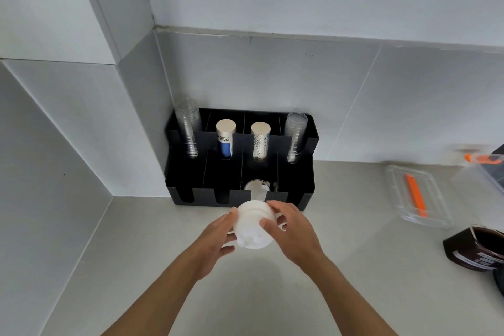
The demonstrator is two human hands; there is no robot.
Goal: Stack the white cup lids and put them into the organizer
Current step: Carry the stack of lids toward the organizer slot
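Observation:
A stack of white cup lids hangs above the counter, just in front of the black organizer. My left hand grips the stack's left side and my right hand grips its right side. Some lids lie in the organizer's front row, third compartment from the left, directly behind the stack. The other front compartments look dark; I cannot see anything in them.
The organizer's back row holds clear cup stacks at both ends and two paper cup stacks between. At the right lie a clear container with an orange tool and a dark jar. Tiled walls close the corner.

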